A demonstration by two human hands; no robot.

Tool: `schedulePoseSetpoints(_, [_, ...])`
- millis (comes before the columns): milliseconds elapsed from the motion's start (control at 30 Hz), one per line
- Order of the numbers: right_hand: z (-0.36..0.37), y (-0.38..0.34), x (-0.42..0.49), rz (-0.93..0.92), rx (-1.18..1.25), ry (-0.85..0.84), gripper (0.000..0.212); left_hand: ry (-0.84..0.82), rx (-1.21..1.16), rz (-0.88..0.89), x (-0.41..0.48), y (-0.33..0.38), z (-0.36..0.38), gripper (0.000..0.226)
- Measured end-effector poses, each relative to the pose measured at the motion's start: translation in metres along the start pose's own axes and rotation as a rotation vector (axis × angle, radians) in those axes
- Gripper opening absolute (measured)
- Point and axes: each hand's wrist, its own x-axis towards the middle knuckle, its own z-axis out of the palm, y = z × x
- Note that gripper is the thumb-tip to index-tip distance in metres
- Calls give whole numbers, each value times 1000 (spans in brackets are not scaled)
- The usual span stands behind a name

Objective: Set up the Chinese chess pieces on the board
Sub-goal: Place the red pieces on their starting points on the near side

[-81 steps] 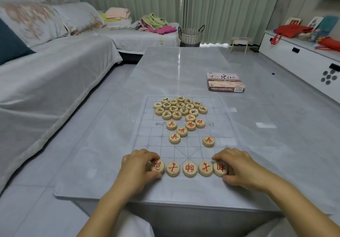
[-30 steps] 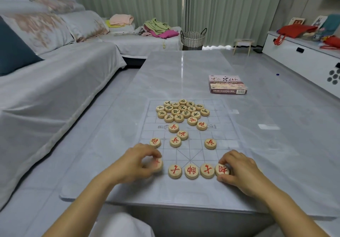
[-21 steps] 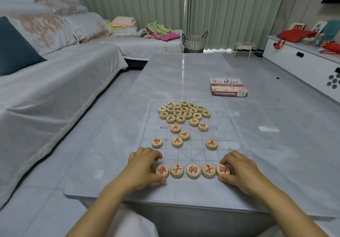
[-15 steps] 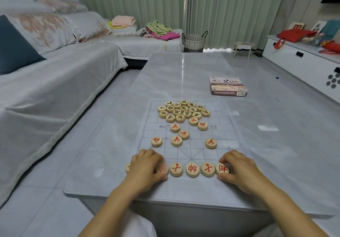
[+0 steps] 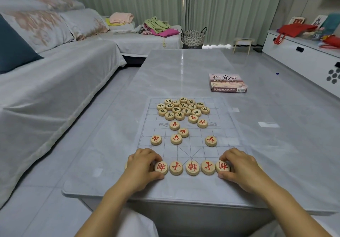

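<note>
Wooden red pieces [image 5: 192, 167] form a partial back row along the near edge of the board [image 5: 230, 126]. The left hand [image 5: 145, 165] and right hand [image 5: 237, 165] curl their fingers round its end pieces. The loose red ones [image 5: 176, 139] mid-board and the black heap [image 5: 183, 109] are not yet placed.

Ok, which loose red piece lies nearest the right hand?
The red piece standing alone just beyond the right hand; the other loose ones lie centre or left.
</note>
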Motion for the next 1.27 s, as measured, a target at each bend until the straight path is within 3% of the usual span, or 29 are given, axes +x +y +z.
schedulePoseSetpoints(967, [-2, 3, -4, 13, 43, -34, 42, -53, -33, -68, 0, 5, -2, 45])
schedulePoseSetpoints(1267, [-11, 4, 5, 41, 153, -7, 41, 86, -245, -160, 4, -5, -11, 32])
